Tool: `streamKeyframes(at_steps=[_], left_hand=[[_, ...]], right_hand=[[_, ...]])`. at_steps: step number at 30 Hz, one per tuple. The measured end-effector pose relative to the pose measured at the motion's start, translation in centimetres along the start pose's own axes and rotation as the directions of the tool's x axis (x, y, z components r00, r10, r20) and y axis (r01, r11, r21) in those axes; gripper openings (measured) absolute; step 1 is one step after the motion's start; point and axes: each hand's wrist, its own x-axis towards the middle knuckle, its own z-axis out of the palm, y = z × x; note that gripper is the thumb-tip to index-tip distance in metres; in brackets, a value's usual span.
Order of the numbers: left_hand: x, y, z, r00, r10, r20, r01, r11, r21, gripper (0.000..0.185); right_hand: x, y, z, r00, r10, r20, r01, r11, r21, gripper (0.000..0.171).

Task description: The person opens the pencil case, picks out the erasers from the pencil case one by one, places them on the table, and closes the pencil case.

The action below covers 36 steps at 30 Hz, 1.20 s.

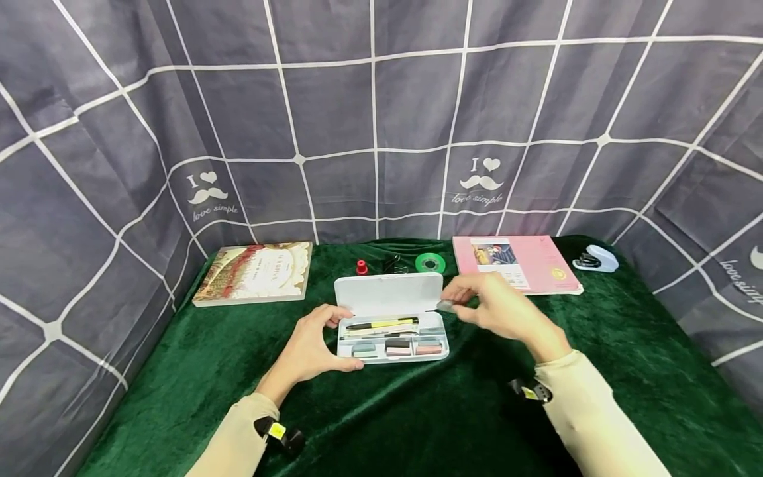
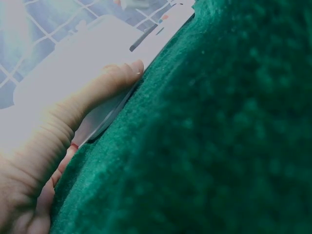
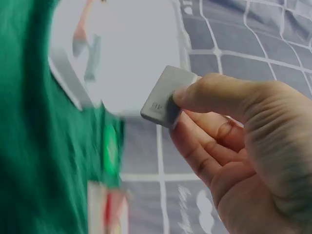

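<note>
An open white pencil case [image 1: 390, 295] lies on the green cloth, its lid raised at the back. Inside lie a yellow-and-black pen [image 1: 381, 324] and small erasers [image 1: 398, 347] in front. My left hand [image 1: 312, 344] grips the case's left end, thumb and fingers round its edge; the left wrist view shows a finger [image 2: 109, 83] pressed along the case [image 2: 105, 114]. My right hand [image 1: 497, 306] hovers just right of the case and pinches a small grey eraser [image 1: 446, 305]; in the right wrist view the eraser [image 3: 165, 96] sits between thumb and fingers [image 3: 209, 92].
Behind the case lie a red cap [image 1: 361, 267], black binder clips [image 1: 393, 264] and a green tape roll [image 1: 430, 263]. A patterned book [image 1: 256, 271] lies at the back left, a pink book [image 1: 515, 264] and a white stapler [image 1: 596, 259] at the back right. Checked grey cloth [image 1: 381, 119] walls the table.
</note>
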Motion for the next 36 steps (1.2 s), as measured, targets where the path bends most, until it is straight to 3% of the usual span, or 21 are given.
streamKeyframes(at_steps=[8,18,31,36], left_hand=[[-0.2,-0.1,-0.4,1.000,0.001,-0.005,-0.001,1.000,0.012,0.084],[0.0,-0.1,-0.3,1.000,-0.007,-0.001,0.007,1.000,0.004,0.084],[0.2,0.0,-0.2,1.000,-0.012,0.003,0.012,1.000,-0.002,0.084],[0.1,-0.1,-0.1,1.000,-0.009,0.006,0.009,1.000,0.004,0.084]], right_hand=[[-3.8,3.4,-4.2,0.996,0.080,-0.041,-0.084,0.989,-0.121,0.023],[-7.1,8.0,-4.8,0.986,0.162,-0.039,-0.167,0.954,-0.251,0.024],[-7.8,7.8,-4.7,0.971,0.239,0.029,-0.230,0.956,-0.183,0.024],[-7.0,6.3,-4.7,0.978,0.206,-0.036,-0.209,0.965,-0.160,0.021]])
